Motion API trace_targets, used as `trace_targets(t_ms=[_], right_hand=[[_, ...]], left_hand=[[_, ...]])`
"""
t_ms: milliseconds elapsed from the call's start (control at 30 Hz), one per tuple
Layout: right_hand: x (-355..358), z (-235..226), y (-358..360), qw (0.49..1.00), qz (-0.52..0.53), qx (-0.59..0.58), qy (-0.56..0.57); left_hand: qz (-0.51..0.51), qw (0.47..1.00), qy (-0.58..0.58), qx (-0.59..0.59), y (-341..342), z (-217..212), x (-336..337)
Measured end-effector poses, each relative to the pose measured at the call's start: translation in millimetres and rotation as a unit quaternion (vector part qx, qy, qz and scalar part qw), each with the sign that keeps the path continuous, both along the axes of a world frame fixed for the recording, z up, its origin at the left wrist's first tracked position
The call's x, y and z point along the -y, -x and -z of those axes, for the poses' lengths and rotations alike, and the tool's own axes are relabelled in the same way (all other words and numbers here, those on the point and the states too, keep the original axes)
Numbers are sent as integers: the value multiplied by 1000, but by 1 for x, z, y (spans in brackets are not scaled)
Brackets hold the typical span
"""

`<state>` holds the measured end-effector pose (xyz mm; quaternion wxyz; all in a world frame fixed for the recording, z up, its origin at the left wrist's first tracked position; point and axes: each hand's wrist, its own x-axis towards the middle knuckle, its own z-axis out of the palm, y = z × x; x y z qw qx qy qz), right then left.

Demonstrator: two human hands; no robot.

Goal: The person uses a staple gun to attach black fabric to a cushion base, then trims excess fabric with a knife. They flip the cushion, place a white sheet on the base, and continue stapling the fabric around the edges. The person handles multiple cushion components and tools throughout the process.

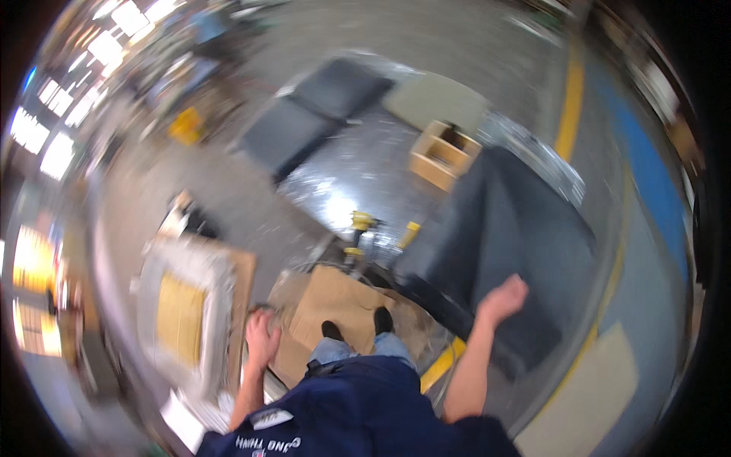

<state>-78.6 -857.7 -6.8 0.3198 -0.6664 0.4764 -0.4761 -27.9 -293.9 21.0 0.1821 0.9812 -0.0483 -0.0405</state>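
Closest to my view I see the dark blue top and jeans of the person wearing the camera, with two black shoes (356, 326) planted on a flat sheet of brown cardboard (335, 301) spread on the floor. The whole picture is smeared by motion, so fine detail is hard for me to read. The left hand (261, 335) hangs at the left edge of that cardboard, fingers curled loosely downward; it seems to hold nothing, though I cannot tell for certain whether it touches the cardboard or a thing beside it. Just left of it stands a pale frame with a yellow panel (183, 316) inside, backed by more brown board. The right hand (502, 298) is lifted out to the side, loosely closed and empty as far as I can make out, right in front of a large dark grey cushion (510, 251) that leans over the floor on the right; whether the hand touches the cushion I cannot say. Between the cardboard and the cushion runs a yellow strip (442, 365). A little farther stands a yellow tool (359, 228) on the shiny concrete floor (343, 175). Beyond that sits an open wooden box (444, 154), and farther still two dark flat cushions (312, 114) lie side by side. A yellow floor line (569, 107) curves along the far right.
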Motion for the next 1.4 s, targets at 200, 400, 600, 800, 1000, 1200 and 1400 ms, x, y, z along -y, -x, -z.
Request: trace_targets(t_ms=[200, 400, 600, 800, 1000, 1200, 1400], right_hand=[[6, -23, -21, 993, -49, -21, 101], [4, -123, -38, 950, -151, -33, 273], [-54, -262, -9, 895, -292, -97, 324], [-154, -388, 14, 856, -405, -39, 319], [-216, -406, 62, 814, -486, 75, 311], [-277, -416, 66, 597, -717, 337, 130], [-339, -425, 66, 453, -814, 328, 155]], left_hand=[[-380, 916, -120, -29, 38, -35, -148], [-492, 864, -94, -53, 107, -14, -210], [-447, 891, -81, 2, 114, 17, -233], [-475, 872, -19, 114, 133, 34, -236], [-342, 883, 236, 218, 119, -4, -208], [-126, 877, 421, 196, 95, -93, -162], [-50, 818, 565, 98, 82, -79, -156]])
